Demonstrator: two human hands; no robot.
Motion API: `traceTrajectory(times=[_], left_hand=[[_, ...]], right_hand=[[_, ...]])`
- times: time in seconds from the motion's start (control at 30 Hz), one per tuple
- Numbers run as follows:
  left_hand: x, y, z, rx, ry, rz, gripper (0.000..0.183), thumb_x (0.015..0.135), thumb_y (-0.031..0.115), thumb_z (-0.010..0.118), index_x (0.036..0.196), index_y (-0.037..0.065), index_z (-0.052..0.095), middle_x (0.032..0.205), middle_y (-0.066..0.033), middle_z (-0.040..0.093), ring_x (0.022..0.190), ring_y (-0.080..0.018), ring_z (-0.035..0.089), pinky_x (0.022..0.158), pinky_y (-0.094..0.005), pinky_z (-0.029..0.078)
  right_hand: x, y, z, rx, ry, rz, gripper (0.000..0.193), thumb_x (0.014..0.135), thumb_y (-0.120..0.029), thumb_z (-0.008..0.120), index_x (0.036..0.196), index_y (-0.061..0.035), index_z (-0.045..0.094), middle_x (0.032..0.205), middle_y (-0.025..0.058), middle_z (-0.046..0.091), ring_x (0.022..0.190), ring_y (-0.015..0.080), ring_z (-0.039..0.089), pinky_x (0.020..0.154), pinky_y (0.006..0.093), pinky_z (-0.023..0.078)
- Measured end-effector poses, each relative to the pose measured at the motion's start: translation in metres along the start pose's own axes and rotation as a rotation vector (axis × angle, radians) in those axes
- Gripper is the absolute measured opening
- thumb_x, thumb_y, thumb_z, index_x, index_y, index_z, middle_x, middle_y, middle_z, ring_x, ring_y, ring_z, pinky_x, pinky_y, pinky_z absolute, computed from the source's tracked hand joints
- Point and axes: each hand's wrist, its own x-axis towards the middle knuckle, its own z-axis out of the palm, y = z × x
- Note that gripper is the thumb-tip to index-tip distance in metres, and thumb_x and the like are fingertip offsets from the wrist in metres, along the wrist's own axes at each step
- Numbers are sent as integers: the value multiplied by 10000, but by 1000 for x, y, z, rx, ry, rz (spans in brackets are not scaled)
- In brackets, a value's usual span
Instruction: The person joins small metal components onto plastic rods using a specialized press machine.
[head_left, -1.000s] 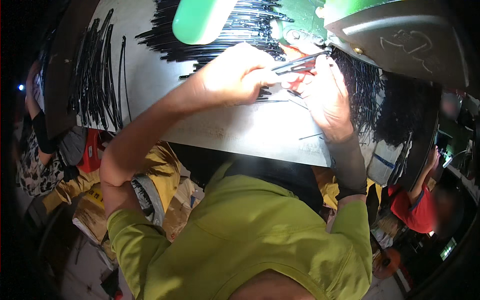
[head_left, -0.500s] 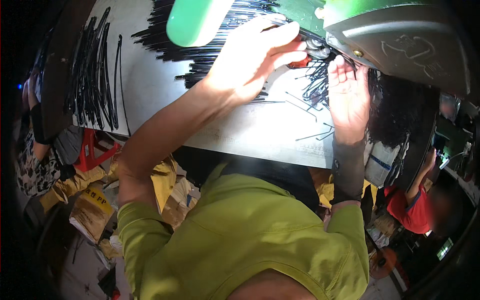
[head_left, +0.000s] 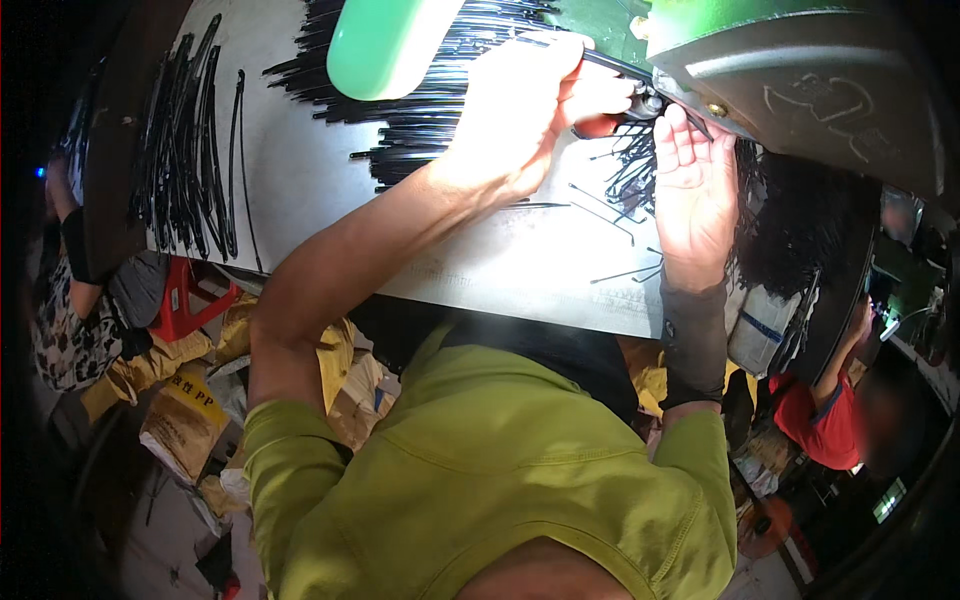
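Observation:
My left hand point(head_left: 520, 110) is closed on a thin black strip point(head_left: 618, 66), which runs from its fingers toward a small metal fitting point(head_left: 648, 102) on the machine. Palm up, my right hand point(head_left: 695, 195) lies just to the right of that fitting, its fingers stretched out and the thumb apart. A dark strip end crosses by its fingertips; whether they touch it, I cannot tell. Below the fitting, several short bent black pieces point(head_left: 630, 170) lie in a tangle. Many long black strips point(head_left: 420, 130) are laid side by side beyond my left hand.
The green and grey machine housing point(head_left: 800, 90) overhangs the right side. A pale green lamp head point(head_left: 385, 50) hangs over the white tabletop point(head_left: 300, 200). More black strips point(head_left: 185, 150) lie at the left. A red stool point(head_left: 190, 300) stands below; a person in red point(head_left: 825, 425) is at right.
My left hand has shifted right, closer to the metal fitting, with the black strip in it. The right hand has barely moved.

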Motion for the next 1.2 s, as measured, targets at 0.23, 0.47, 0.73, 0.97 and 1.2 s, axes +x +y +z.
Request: traceTrajectory(times=[0.23,0.47,0.73,0.97,1.2], left_hand=[[3,-7,-15,-18,-105,64,162,890,134,589,969,-6,594,943,-139,639,937,-303,640,917,-451,490],[-3,-8,-5,6,-111,128,158,889,128,596,941,-21,591,897,-138,635,846,-254,654,787,-393,532],[-5,-5,-5,10,-91,165,135,891,88,587,916,-45,592,846,-151,643,770,-225,674,655,-331,560],[-2,-7,-10,192,-40,163,229,891,136,606,1038,-38,588,939,-177,640,854,-277,661,802,-398,551],[-4,-11,-3,414,-51,341,136,916,67,522,946,-62,548,825,-144,630,777,-194,670,703,-289,550]], right_hand=[[-4,1,6,-114,9,-27,360,990,-267,405,1213,10,458,1206,166,527,1152,305,513,1023,457,384],[-2,-1,1,-52,-2,-30,337,988,-257,411,1172,12,495,1178,163,552,1135,302,530,1014,450,404],[-4,3,4,-83,46,-28,323,986,-253,422,1144,13,514,1133,154,578,1111,299,545,1006,450,412],[-3,1,3,-89,49,-25,311,987,-237,420,1124,21,527,1137,168,576,1106,301,552,992,448,428],[-1,0,3,-149,58,-30,341,991,-242,409,1162,40,498,1158,178,563,1098,297,557,987,436,433]])
